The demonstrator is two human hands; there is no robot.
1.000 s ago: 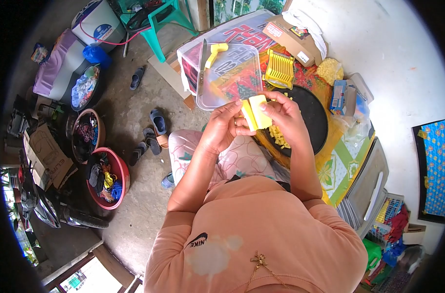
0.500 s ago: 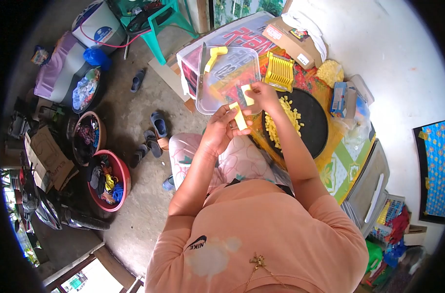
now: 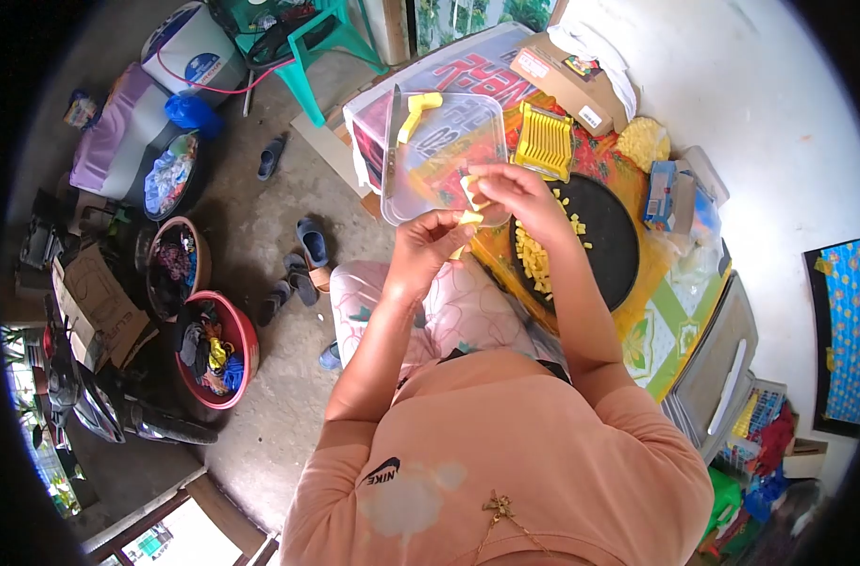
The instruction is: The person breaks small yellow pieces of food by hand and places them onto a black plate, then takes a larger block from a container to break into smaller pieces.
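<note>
My left hand (image 3: 428,247) is closed around a pale yellow slab (image 3: 469,219), of which only a tip shows above the fingers. My right hand (image 3: 511,193) pinches a second yellow slab (image 3: 468,187) over the near edge of a clear plastic tray (image 3: 430,174). Both hands are close together, just left of a round black pan (image 3: 604,241) that holds several small yellow cut pieces (image 3: 534,255). A yellow slotted cutter (image 3: 543,141) lies beyond the pan. A knife (image 3: 390,132) and a yellow-handled tool (image 3: 417,111) lie on the tray.
A cardboard box (image 3: 569,80) and a blue carton (image 3: 658,193) sit on the patterned cloth (image 3: 670,321). On the concrete floor to the left are sandals (image 3: 302,259), a red basin of clothes (image 3: 213,344) and other tubs. A grey lid (image 3: 722,354) lies at right.
The thick yellow block held in both hands was split into two slabs. Both hands moved up and left toward the clear tray; the left hand has closed further over its slab.
</note>
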